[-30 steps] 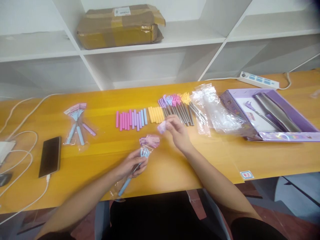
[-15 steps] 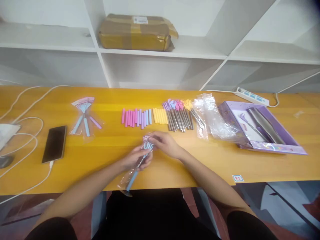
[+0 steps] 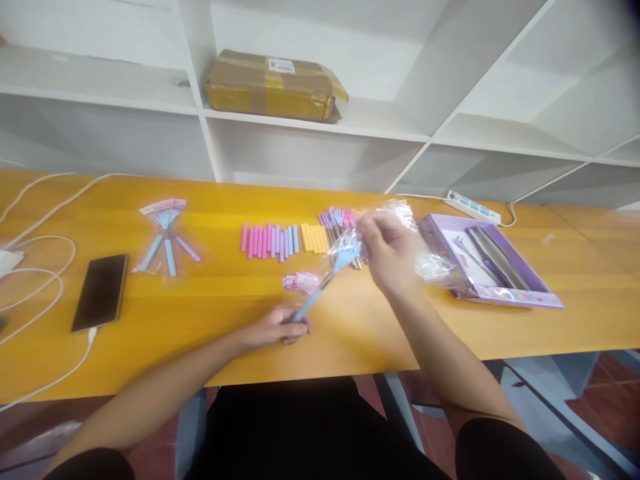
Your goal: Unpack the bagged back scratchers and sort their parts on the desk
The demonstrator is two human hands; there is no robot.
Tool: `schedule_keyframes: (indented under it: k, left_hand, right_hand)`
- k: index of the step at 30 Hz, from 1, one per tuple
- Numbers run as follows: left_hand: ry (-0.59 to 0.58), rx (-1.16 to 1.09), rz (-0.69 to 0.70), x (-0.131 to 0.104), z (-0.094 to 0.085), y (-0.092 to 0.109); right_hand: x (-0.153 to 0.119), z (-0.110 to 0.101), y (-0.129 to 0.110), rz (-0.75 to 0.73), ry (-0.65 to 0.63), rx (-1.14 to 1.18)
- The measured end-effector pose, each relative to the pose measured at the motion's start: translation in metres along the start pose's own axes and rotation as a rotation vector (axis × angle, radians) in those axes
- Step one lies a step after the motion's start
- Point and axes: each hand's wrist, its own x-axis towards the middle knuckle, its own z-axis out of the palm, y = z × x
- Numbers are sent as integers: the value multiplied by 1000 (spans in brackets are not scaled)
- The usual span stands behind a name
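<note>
A blue back scratcher [image 3: 327, 280] slants up to the right over the table's front part. My left hand [image 3: 283, 325] is closed round its blue handle. At the upper end, the blue claw shows through a clear plastic bag [image 3: 339, 240]. My right hand [image 3: 390, 250] is closed on the bag by the claw, its fingers blurred. Small pink cards [image 3: 300, 281] lie on the table behind the scratcher's shaft. Further back are pink, purple and blue tubes [image 3: 270, 240], yellow tubes [image 3: 314, 238] and more scratchers [image 3: 334, 220], partly hidden by the right hand and bag.
Bagged scratchers [image 3: 167, 240] lie at the left, near a phone [image 3: 100, 293] on a white cable. To the right are clear bags [image 3: 435, 263], a purple box [image 3: 537, 297] holding a scratcher, and a power strip [image 3: 473, 207]. A taped parcel [image 3: 273, 87] sits on the shelf.
The scratcher has swung up and to the right. My left hand has shifted from near the claw to the handle; my right hand has moved right and up with the bag.
</note>
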Motion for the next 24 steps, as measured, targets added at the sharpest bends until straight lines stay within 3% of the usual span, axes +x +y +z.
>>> schedule_keyframes:
  k: [2, 5, 10, 13, 16, 20, 21, 24]
  left_hand:
    - [54, 33, 40, 1, 0, -1]
    - [131, -10, 88, 5, -3, -5]
    - [217, -87, 160, 8, -8, -8]
    - [213, 39, 155, 6, -8, -3]
    - [188, 175, 110, 3, -4, -1]
    - [101, 224, 69, -3, -1, -6]
    - [88, 248, 69, -4, 0, -8]
    - [117, 260, 78, -4, 2, -8]
  right_hand:
    - [-5, 3, 1, 116, -112, 92]
    - [-6, 3, -1, 175, -136, 205]
    - [-2, -1, -14, 182, -209, 312]
    - [-3, 0, -22, 132, -208, 255]
    - [9, -9, -24, 41, -101, 140]
    - [60, -53, -21, -272, 336, 89]
    - [74, -66, -23, -339, 384, 93]
    - [98, -92, -35, -322, 228, 79]
